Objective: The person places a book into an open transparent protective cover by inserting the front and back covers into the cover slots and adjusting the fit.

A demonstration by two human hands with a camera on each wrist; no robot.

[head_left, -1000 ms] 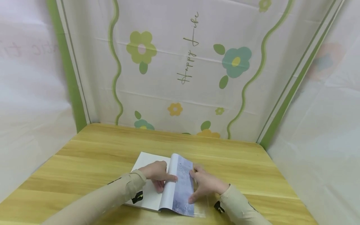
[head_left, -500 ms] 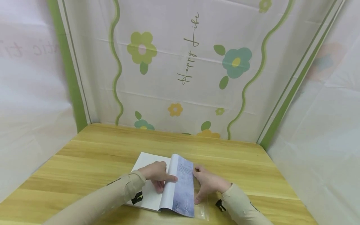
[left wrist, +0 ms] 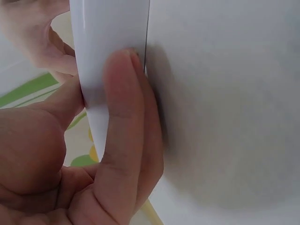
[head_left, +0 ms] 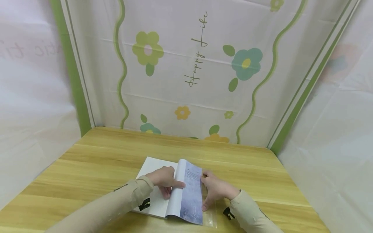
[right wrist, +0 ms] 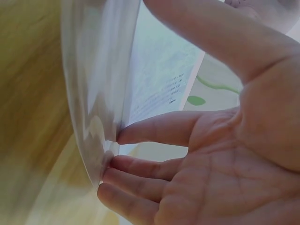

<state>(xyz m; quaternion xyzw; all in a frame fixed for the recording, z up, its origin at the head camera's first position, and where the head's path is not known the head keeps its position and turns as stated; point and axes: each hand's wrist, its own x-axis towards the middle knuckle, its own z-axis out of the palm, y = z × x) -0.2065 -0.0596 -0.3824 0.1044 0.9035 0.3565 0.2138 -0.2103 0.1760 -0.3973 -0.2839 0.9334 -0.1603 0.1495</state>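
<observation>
A white-paged, soft-covered book (head_left: 159, 207) is lying open on the yellow-brown wood-grain tabletop (head_left: 107, 155), toward the table's six o'clock. Its blue-grey printed sheet (head_left: 190, 199) is arching up in a pale curl near the middle and sloping down toward three o'clock; whether several leaves are bending with it cannot be told. The left hand (head_left: 164, 179) is gripping this curl from the nine o'clock side, nearly closed, the thumb lying across the top and the bent fingers pressing from the white-page side. The right hand (head_left: 217, 189) is resting at the sheet's three o'clock edge, widely spread, the thumb standing well apart and the nearly straight fingertips touching a clear, glossy plastic film (head_left: 209, 220). That film is protruding beyond the sheet between three and five o'clock. Both arms are wearing beige sleeves (head_left: 102, 207), and a black plastic buckle (head_left: 228, 213) is hanging by the right cuff. At twelve o'clock, a white cloth backdrop (head_left: 169, 81) is hanging behind the table, showing printed flowers and green wavy lines.
</observation>
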